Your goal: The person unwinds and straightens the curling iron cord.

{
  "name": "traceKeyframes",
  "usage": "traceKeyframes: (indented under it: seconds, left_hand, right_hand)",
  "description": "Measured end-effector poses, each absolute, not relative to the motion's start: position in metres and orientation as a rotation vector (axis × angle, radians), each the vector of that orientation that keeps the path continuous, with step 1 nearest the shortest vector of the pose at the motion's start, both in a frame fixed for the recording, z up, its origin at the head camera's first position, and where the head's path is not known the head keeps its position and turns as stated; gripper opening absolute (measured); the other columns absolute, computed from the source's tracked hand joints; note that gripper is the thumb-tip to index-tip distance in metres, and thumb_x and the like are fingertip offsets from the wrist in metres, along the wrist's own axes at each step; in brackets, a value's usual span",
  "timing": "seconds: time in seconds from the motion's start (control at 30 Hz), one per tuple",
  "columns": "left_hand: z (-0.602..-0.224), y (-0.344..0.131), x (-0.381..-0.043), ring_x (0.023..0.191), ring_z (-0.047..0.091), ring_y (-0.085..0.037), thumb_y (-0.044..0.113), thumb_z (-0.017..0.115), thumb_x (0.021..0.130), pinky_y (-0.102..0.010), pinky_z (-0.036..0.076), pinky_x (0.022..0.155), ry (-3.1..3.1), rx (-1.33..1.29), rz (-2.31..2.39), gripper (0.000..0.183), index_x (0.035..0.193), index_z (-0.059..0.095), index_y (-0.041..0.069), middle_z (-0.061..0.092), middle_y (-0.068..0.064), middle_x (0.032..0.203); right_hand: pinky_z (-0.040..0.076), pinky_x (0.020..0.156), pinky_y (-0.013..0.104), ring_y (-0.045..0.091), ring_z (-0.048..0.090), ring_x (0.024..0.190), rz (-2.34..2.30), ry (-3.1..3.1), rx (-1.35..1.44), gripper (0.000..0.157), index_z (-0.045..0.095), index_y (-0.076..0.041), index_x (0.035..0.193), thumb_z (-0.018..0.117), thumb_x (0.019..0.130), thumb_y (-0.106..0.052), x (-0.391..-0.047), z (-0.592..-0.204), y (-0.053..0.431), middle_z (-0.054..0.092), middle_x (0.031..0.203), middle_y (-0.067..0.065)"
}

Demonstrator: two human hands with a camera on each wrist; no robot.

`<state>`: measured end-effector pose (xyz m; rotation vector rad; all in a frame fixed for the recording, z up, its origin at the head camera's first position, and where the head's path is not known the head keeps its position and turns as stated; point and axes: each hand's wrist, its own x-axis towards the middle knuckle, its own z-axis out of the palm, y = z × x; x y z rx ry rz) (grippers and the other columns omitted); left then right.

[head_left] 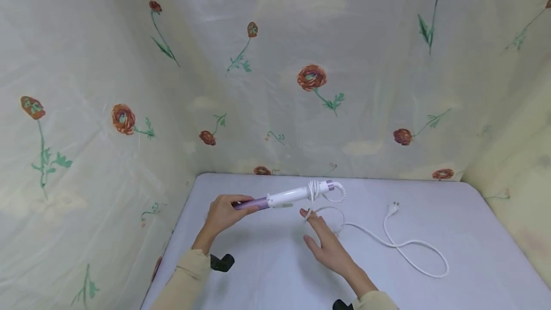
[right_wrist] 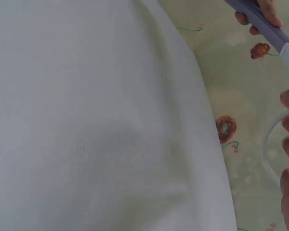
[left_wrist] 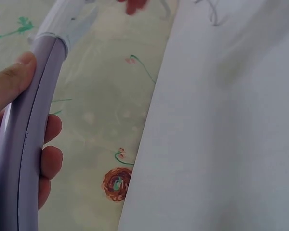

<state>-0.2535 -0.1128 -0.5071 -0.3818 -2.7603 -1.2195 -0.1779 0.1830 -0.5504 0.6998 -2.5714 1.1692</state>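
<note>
A purple-and-white hair styling iron point(head_left: 287, 197) is held above the table, lying nearly level with its right end slightly higher. My left hand point(head_left: 223, 215) grips the purple end, thumb on one side and fingers round the other in the left wrist view. Several turns of white cord point(head_left: 314, 190) are wrapped round the white end. My right hand point(head_left: 330, 249) is below that end, thumb spread apart from the fingers. Its index fingertip touches the hanging cord, and a loop of cord point(right_wrist: 266, 149) shows beside the fingers in the right wrist view.
The loose cord runs right across the white table point(head_left: 258, 281) in a wide loop, ending at a two-prong plug point(head_left: 393, 208). Flower-printed sheeting point(head_left: 366, 90) hangs behind the table and along both sides. Dark wrist gear point(head_left: 222, 263) sits by the left sleeve.
</note>
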Motion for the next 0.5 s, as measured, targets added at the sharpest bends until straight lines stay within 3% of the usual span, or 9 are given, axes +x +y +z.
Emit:
traceKeyframes:
  seconds: [0.1, 0.17, 0.27, 0.33, 0.5]
  left_hand:
    - [-0.505, -0.112, -0.255, 0.077, 0.059, -0.012, 0.06, 0.074, 0.07, -0.028, 0.047, 0.065, -2.744, -0.392, -1.214, 0.045, 0.102, 0.074, 0.028, 0.072, 0.003, 0.1]
    - [-0.503, -0.112, -0.254, 0.077, 0.059, -0.012, 0.06, 0.074, 0.07, -0.028, 0.047, 0.065, -2.74, -0.386, -1.186, 0.045, 0.102, 0.074, 0.028, 0.072, 0.003, 0.1]
    - [-0.501, -0.113, -0.254, 0.077, 0.059, -0.013, 0.059, 0.074, 0.069, -0.028, 0.046, 0.066, -2.747, -0.365, -1.128, 0.044, 0.101, 0.075, 0.029, 0.073, 0.004, 0.098]
    - [-0.501, -0.113, -0.253, 0.076, 0.059, -0.012, 0.06, 0.074, 0.069, -0.028, 0.045, 0.065, -2.761, -0.355, -1.086, 0.043, 0.101, 0.075, 0.031, 0.073, 0.005, 0.097]
    - [-0.503, -0.114, -0.253, 0.074, 0.058, -0.01, 0.061, 0.073, 0.069, -0.027, 0.044, 0.063, -2.788, -0.379, -1.016, 0.044, 0.1, 0.075, 0.03, 0.073, 0.005, 0.097]
  right_hand:
    - [0.036, 0.106, 0.03, 0.023, 0.05, 0.127, 1.484, -2.555, 0.635, 0.035, 0.051, -0.016, 0.132, 0.052, 0.097, -0.017, -0.176, -0.55, 0.175, 0.061, 0.128, -0.001]
    - [0.045, 0.096, 0.032, 0.019, 0.058, 0.116, 1.548, -2.536, 0.617, 0.025, 0.056, -0.018, 0.123, 0.048, 0.099, -0.021, -0.174, -0.551, 0.173, 0.067, 0.115, -0.002]
    - [0.049, 0.084, 0.03, 0.013, 0.063, 0.097, 1.505, -2.514, 0.603, 0.015, 0.061, -0.02, 0.106, 0.048, 0.099, -0.019, -0.168, -0.55, 0.172, 0.068, 0.096, -0.004]
    - [0.047, 0.077, 0.026, 0.006, 0.059, 0.085, 1.391, -2.497, 0.598, 0.012, 0.061, -0.021, 0.098, 0.049, 0.099, -0.017, -0.163, -0.547, 0.173, 0.063, 0.084, -0.011]
    - [0.036, 0.072, 0.022, -0.002, 0.046, 0.073, 1.067, -2.37, 0.662, 0.015, 0.063, -0.018, 0.093, 0.057, 0.092, -0.005, -0.153, -0.535, 0.185, 0.056, 0.078, -0.017]
